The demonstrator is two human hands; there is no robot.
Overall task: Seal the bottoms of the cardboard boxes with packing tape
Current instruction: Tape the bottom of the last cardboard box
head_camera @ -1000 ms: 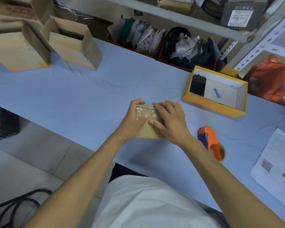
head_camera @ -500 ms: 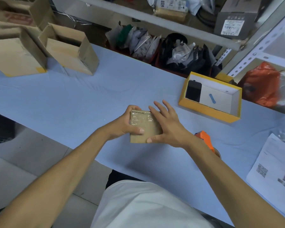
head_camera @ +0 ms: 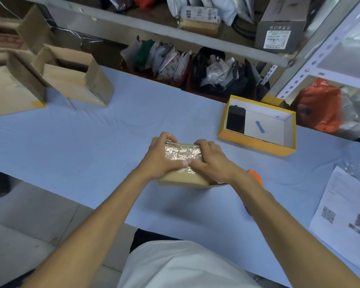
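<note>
A small cardboard box [head_camera: 183, 177] sits upside down on the blue table, its bottom covered with shiny wrinkled clear tape [head_camera: 182, 152]. My left hand [head_camera: 161, 156] grips the box's left side, fingers curled over the far edge and thumb on the tape. My right hand [head_camera: 213, 161] grips the right side the same way, thumb meeting the left thumb at the middle. An orange tape dispenser [head_camera: 256, 176] lies just right of my right wrist, mostly hidden by the arm.
Open cardboard boxes [head_camera: 71, 80] stand at the far left. A yellow tray box [head_camera: 256, 142] holding a black phone lies far right. Printed sheets [head_camera: 345, 215] lie at the right edge. Shelving with bags runs behind the table [head_camera: 71, 146].
Both hands shifted from flat on the box to curling over its far edge with thumbs together on the tape. The box's near side now shows.
</note>
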